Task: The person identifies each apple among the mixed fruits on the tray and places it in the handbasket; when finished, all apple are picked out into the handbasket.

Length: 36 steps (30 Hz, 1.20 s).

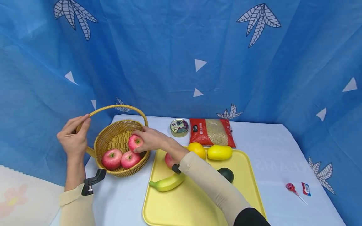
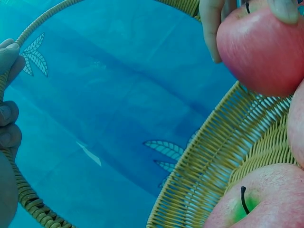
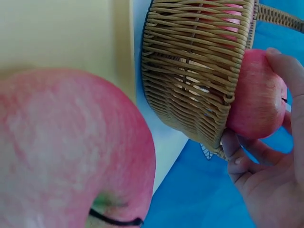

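My left hand [image 1: 74, 135] grips the arched handle [image 1: 121, 106] of a round wicker basket [image 1: 105, 135]. My right hand [image 1: 154, 139] holds a red apple [image 1: 135, 142] with fingers and thumb, inside the basket's right rim. In the right wrist view the held apple [image 3: 259, 95] is beside the woven wall [image 3: 190, 61], with fingers curled around it. Two other red apples lie in the basket, one on the left [image 1: 112, 159] and one just below the held one [image 1: 130, 159]. From the left wrist, the handle [image 2: 47, 16] runs through the curled fingers.
Right of the basket, a yellow tray [image 1: 175, 210] bears a banana [image 1: 167, 183], an apple [image 1: 169, 161] partly behind my right arm, an orange [image 1: 197, 150], a yellow mango-like fruit [image 1: 219, 152] and a dark green avocado-like fruit [image 1: 226, 174]. Behind are a round tin [image 1: 179, 127] and red grain bag [image 1: 212, 132]; a lollipop [image 1: 291, 187] lies right.
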Each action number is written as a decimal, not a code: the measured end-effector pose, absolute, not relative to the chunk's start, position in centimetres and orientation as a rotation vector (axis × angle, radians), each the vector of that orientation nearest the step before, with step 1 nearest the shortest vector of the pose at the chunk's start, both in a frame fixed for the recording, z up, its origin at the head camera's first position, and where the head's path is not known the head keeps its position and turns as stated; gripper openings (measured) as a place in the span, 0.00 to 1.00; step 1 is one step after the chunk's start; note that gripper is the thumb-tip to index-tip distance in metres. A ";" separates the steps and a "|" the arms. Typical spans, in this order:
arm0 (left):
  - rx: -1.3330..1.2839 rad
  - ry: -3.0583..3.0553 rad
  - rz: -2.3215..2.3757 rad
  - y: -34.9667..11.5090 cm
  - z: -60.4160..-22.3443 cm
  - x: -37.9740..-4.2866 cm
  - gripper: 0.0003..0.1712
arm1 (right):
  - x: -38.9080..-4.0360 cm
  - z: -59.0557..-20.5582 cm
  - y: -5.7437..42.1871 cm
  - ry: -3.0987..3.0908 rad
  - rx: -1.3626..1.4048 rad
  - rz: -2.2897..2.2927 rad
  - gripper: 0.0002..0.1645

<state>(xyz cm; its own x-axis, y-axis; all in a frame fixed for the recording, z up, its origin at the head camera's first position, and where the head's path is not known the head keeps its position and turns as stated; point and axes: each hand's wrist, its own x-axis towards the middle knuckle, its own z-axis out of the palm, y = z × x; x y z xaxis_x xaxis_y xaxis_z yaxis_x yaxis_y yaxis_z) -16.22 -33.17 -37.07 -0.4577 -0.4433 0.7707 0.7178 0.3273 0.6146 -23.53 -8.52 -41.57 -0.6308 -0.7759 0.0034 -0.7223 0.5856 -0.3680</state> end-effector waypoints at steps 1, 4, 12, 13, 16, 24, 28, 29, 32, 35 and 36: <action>-0.260 -1.532 -1.374 -33.2 -37.1 -16.3 0.08 | -23.5 -41.6 -8.6 2.662 -1.265 -0.494 0.47; -0.256 -1.541 -1.373 -33.3 -37.1 -16.3 0.09 | -23.4 -41.7 -9.0 2.674 -1.280 -0.439 0.47; -0.242 -1.558 -1.355 -33.0 -36.7 -16.1 0.08 | -22.8 -42.1 -9.4 2.611 -1.327 -0.402 0.45; -0.243 -1.556 -1.358 -32.9 -36.7 -16.1 0.08 | -22.6 -42.2 -9.4 2.607 -1.337 -0.384 0.45; -0.238 -1.560 -1.359 -32.8 -36.6 -16.0 0.08 | -22.4 -42.2 -9.6 2.595 -1.359 -0.352 0.46; -0.234 -1.559 -1.357 -32.6 -36.4 -16.0 0.08 | -22.2 -42.0 -9.9 2.559 -1.380 -0.365 0.45; -0.238 -1.552 -1.366 -32.6 -36.3 -16.0 0.08 | -22.1 -42.0 -10.0 2.539 -1.371 -0.358 0.45; -0.237 -1.549 -1.369 -32.6 -36.3 -16.0 0.08 | -22.1 -42.0 -10.1 2.533 -1.369 -0.359 0.46; -0.234 -1.545 -1.375 -32.6 -36.2 -16.0 0.08 | -22.0 -42.0 -10.4 2.522 -1.364 -0.363 0.46; -0.226 -1.551 -1.373 -32.6 -36.2 -15.9 0.08 | -21.9 -42.0 -10.7 2.522 -1.355 -0.352 0.46; -0.223 -1.557 -1.369 -32.6 -36.1 -15.9 0.08 | -21.8 -42.1 -10.8 2.522 -1.353 -0.347 0.46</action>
